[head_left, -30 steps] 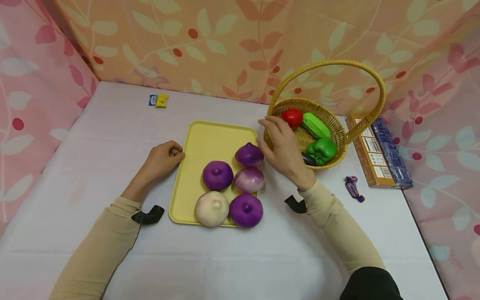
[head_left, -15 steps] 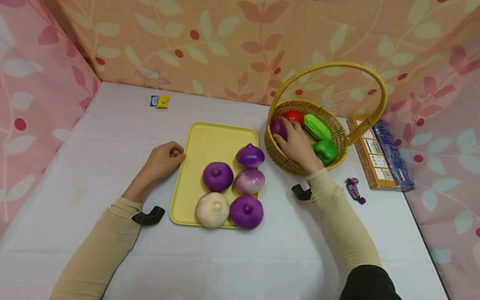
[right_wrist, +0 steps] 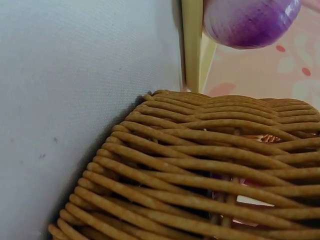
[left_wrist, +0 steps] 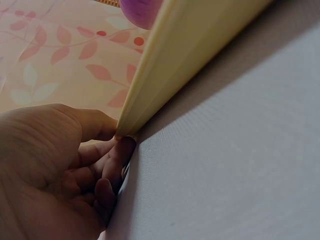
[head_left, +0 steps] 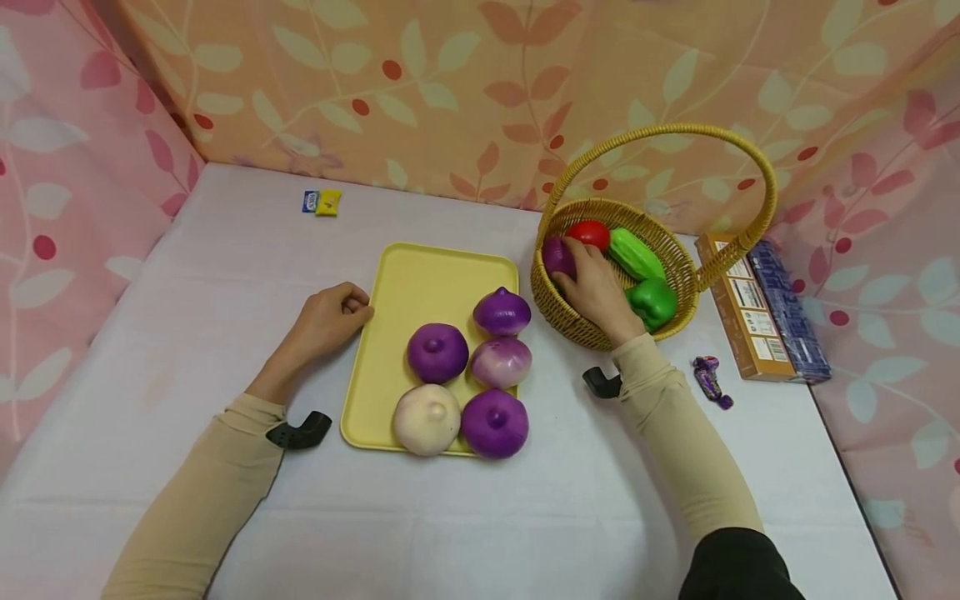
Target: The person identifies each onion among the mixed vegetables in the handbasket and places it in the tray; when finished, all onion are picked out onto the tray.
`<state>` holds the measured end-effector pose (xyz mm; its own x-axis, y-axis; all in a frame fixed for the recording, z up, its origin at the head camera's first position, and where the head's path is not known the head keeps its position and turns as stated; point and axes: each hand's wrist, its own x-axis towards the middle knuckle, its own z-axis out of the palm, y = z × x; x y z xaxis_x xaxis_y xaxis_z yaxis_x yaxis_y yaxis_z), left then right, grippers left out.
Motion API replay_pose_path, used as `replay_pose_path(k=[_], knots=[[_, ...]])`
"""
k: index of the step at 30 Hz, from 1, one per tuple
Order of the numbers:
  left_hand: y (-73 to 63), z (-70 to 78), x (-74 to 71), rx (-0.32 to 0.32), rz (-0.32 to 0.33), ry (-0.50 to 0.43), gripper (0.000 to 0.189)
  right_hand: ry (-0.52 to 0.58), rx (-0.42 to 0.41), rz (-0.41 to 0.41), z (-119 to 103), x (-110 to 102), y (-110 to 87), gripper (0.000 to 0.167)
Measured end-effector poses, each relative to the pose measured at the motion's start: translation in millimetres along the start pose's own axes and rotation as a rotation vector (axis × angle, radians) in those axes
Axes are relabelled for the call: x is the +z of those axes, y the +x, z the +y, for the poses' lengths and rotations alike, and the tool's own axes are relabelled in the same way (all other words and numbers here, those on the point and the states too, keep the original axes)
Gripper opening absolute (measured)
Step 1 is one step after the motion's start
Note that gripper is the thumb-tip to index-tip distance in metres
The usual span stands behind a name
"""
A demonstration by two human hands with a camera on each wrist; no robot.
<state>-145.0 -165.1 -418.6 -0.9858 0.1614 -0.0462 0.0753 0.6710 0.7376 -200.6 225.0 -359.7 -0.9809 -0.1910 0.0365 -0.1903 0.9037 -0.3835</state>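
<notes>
My left hand [head_left: 327, 321] pinches the left rim of the yellow tray [head_left: 397, 275]; in the left wrist view its thumb [left_wrist: 97, 125] lies on the rim and fingers curl beneath. Several onions rest on the tray's right and near part, among them a white onion [head_left: 426, 419], a pale purple onion [head_left: 501, 362] and a deep purple onion [head_left: 495, 423]. My right hand [head_left: 597, 287] reaches into the wicker basket [head_left: 566, 321], fingers curled round a purple eggplant [head_left: 557, 257], mostly hidden under the hand. In the right wrist view the basket wall [right_wrist: 190, 165] hides that hand.
Also in the basket are a red tomato [head_left: 588, 235], a green ridged gourd [head_left: 636, 254] and a green bell pepper [head_left: 652, 302]. Its tall handle [head_left: 675, 129] arches above. Boxes [head_left: 757, 317] and a purple-wrapped candy [head_left: 709, 382] lie to the right, small packets [head_left: 327, 202] at the back.
My right hand has moved right from beside the basket's left rim into the basket and taken hold of the eggplant. The left hand has stayed at the tray's rim.
</notes>
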Motion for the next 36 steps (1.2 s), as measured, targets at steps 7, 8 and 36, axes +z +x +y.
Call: replay_pose_path(k=[7, 8, 36], knots=[[0.6, -0.4, 0.0, 0.003, 0.003, 0.005, 0.026, 0.004, 0.012, 0.096, -3.2, -6.7, -10.0, 0.055], [0.8, -0.4, 0.1, 0.005, 0.004, 0.003, 0.026, 0.003, 0.011, 0.12, -3.6, -8.5, -12.2, 0.054], [1.1, -1.8, 0.9, -0.001, -0.01, 0.002, 0.028, -0.136, -0.624, 0.225, -107.8, 19.3, -41.6, 0.047]])
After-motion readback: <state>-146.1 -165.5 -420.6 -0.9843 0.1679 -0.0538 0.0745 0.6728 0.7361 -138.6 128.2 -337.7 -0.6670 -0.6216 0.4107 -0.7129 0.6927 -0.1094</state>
